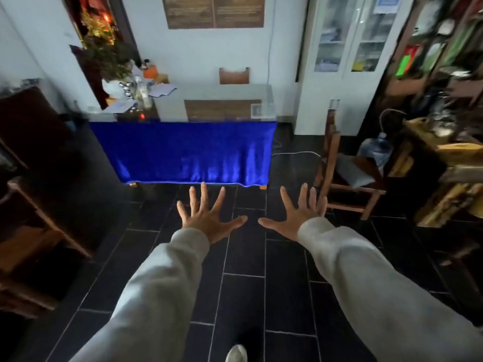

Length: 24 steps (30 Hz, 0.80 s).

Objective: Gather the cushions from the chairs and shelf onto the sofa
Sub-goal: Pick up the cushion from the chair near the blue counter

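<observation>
Cushion (352, 173) on chair (347, 189) right; both hands spread empty, left hand (206, 218), right hand (295, 215).

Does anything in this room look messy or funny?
A little. The grey cushion on the wooden chair at the right sits crooked, one corner poking past the seat edge. Papers lie scattered on the left end of the blue-draped table. Both hands are spread, empty.

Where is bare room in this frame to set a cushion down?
The glass tabletop's right half, beside the clutter crowding its left end, and the dark floor before the blue cloth. The wooden chair already holds a grey cushion; the shelves are packed.
</observation>
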Tool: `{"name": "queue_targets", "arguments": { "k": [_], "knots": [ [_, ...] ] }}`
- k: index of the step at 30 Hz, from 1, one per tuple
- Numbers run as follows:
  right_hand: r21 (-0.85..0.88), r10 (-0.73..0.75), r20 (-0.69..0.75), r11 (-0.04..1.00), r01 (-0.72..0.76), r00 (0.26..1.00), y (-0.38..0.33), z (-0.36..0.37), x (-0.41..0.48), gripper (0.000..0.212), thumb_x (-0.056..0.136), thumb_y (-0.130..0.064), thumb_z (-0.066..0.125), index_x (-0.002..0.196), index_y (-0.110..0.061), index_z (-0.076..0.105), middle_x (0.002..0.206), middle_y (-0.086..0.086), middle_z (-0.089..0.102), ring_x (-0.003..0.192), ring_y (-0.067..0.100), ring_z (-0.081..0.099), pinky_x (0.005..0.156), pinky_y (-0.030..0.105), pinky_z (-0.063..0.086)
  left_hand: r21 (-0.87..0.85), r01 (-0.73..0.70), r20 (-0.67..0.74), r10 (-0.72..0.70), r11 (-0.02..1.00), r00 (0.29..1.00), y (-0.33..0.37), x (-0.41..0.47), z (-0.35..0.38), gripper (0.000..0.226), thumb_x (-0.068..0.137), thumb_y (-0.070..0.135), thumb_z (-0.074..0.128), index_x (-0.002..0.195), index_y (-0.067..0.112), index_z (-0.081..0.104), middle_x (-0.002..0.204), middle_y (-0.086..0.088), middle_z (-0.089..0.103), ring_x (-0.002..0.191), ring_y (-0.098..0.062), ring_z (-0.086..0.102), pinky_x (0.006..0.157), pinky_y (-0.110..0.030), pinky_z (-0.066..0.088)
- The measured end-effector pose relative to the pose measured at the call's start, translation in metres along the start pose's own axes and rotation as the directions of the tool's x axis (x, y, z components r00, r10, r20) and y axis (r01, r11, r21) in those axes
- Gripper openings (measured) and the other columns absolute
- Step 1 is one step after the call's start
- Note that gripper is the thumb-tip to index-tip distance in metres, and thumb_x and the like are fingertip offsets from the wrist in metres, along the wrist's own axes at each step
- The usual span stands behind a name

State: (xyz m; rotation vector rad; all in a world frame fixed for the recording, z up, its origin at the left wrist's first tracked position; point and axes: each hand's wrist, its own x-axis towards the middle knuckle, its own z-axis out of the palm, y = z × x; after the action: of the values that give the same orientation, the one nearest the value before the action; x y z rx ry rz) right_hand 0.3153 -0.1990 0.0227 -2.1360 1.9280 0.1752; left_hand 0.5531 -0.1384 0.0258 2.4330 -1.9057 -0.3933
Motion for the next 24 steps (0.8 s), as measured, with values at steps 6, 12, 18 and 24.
{"name": "queue_targets", "arguments": {
  "k": [6, 12, 18, 24],
  "knots": [
    [0.083, 0.178, 0.003, 0.981, -0.178, 0.984, 0.058, -0.029, 0.073, 0.132, 0.041, -0.11, 0.006, 0.153, -0.047, -0.024, 0.163, 0.014, -0.033, 0.15, 0.039, -0.028, 0.116, 0.065, -0.018, 0.097, -0.264, 0.05, 0.26, 0.96, 0.964, 0.079, 0.115, -0.005, 0.118, 0.057, 0.109, 0.011, 0.157, 0.053, -0.02, 0.164, 0.0, -0.042, 0.149, -0.033, -0.041, 0.117, -0.07, -0.018],
    [0.135, 0.372, 0.009, 0.919, -0.37, 0.928, 0.129, -0.047, 0.135, 0.136, 0.034, -0.111, 0.0, 0.152, -0.047, -0.024, 0.163, 0.013, -0.034, 0.15, 0.038, -0.028, 0.116, 0.062, -0.018, 0.118, -0.444, 0.069, 0.438, 0.888, 0.896, 0.172, 0.231, -0.004, 0.123, 0.051, 0.111, 0.001, 0.155, 0.052, -0.025, 0.162, 0.0, -0.046, 0.149, -0.033, -0.04, 0.117, -0.07, -0.016],
    [0.129, 0.517, 0.06, 0.844, -0.52, 0.854, 0.23, -0.052, 0.194, 0.122, 0.06, -0.103, 0.024, 0.155, -0.043, -0.024, 0.165, 0.015, -0.029, 0.152, 0.039, -0.023, 0.117, 0.064, -0.012, 0.118, -0.503, 0.172, 0.482, 0.856, 0.859, 0.261, 0.304, 0.03, 0.129, 0.041, 0.111, -0.008, 0.155, 0.052, -0.024, 0.162, -0.002, -0.046, 0.149, -0.032, -0.04, 0.116, -0.068, -0.019],
    [0.117, 0.546, 0.123, 0.821, -0.558, 0.829, 0.341, -0.055, 0.276, 0.118, 0.068, -0.098, 0.033, 0.155, -0.042, -0.024, 0.165, 0.016, -0.028, 0.153, 0.038, -0.021, 0.118, 0.063, -0.012, 0.109, -0.478, 0.253, 0.44, 0.872, 0.861, 0.364, 0.367, 0.081, 0.124, 0.049, 0.111, -0.001, 0.155, 0.051, -0.026, 0.163, -0.003, -0.044, 0.147, -0.031, -0.043, 0.117, -0.069, -0.019]
  ]
}}
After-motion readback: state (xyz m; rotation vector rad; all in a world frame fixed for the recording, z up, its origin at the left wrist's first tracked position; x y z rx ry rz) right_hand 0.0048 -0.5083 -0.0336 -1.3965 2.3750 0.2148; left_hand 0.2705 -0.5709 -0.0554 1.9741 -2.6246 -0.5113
